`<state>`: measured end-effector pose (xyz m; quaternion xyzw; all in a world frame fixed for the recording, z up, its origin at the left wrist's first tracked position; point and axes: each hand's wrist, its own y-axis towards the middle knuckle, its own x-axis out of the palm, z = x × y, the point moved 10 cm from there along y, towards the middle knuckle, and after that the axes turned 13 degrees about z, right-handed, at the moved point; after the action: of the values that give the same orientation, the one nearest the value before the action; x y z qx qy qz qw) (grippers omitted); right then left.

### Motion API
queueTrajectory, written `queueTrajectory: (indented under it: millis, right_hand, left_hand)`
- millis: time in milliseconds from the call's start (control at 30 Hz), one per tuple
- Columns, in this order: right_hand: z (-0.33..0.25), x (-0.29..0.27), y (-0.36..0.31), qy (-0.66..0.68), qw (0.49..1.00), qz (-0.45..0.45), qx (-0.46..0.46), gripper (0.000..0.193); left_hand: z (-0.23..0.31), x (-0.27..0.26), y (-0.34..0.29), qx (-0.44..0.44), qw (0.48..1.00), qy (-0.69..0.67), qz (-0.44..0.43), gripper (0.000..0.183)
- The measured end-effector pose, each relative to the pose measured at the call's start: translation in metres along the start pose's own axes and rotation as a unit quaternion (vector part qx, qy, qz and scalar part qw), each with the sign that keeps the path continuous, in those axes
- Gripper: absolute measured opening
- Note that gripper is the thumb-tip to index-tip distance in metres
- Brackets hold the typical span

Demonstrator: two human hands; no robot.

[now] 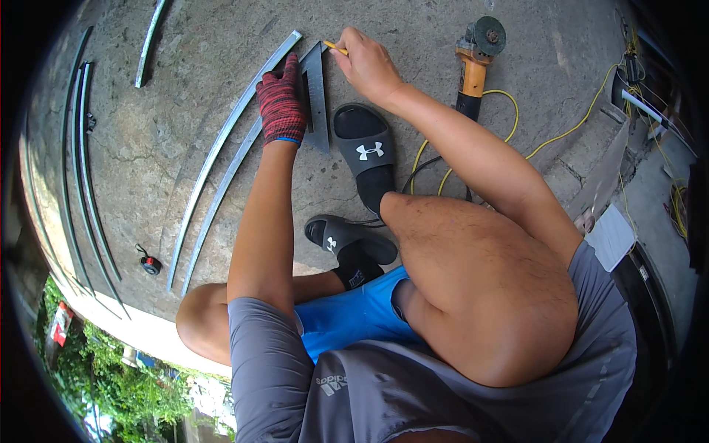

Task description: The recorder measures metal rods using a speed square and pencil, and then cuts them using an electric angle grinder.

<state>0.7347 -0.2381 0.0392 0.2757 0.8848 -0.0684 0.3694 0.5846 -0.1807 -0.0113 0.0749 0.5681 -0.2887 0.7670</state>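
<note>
On the concrete floor [185,140], near the top of the view, left hand [281,103] in a red-and-black knit glove pressed flat on a dark metal try square [316,96], gloved fingers together and stretched forward along its blade. Just beside it, right hand [367,63], bare, fingers pinched together on a short yellow pencil [334,48], tip touching the square's upper corner where it meets a long grey metal strip [229,136]. Second strip of the same kind [219,199] lying just beside the first, both bowed by the lens and running down toward the lower left, with the square laid across their upper ends. Right of the hands, a yellow-bodied angle grinder [476,55] resting on the floor, disc end up, its yellow cable [509,118] looping back toward the right edge. Below the square, two feet in black slide sandals [365,151], one ahead of the other, knees bent in a low squat. Farther left, several more thin metal bars [85,170] lying together, well apart from the hands, and a small black-and-red object [151,264] near them, too small to tell what.
</note>
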Motion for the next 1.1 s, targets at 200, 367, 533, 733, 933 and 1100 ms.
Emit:
queueTrajectory:
  millis: [200, 367, 533, 733, 933, 1100]
  right_hand:
    - [0.003, 0.008, -0.007, -0.027, 0.999, -0.019, -0.019, 0.018]
    - [0.000, 0.004, -0.008, -0.014, 1.000, -0.005, -0.018, 0.018]
    - [-0.001, 0.007, -0.007, -0.008, 1.000, -0.004, -0.015, 0.019]
    - [-0.005, 0.011, -0.036, -0.010, 0.997, -0.072, -0.009, 0.018]
    - [-0.017, -0.021, -0.015, 0.060, 0.998, -0.003, 0.036, 0.016]
    - [0.014, -0.052, 0.014, 0.120, 0.986, 0.098, 0.066, 0.016]
  left_hand:
    - [0.000, 0.000, -0.002, -0.007, 1.000, 0.008, -0.007, 0.058]
    - [-0.001, 0.000, -0.001, 0.002, 1.000, 0.017, 0.003, 0.056]
    - [0.000, 0.002, -0.001, 0.002, 1.000, 0.009, 0.002, 0.057]
    - [0.000, 0.003, -0.002, -0.004, 1.000, 0.003, -0.007, 0.060]
    - [-0.033, -0.012, -0.004, 0.016, 0.993, -0.113, 0.029, 0.052]
    - [-0.056, -0.042, -0.001, -0.020, 0.985, -0.166, 0.042, 0.051]
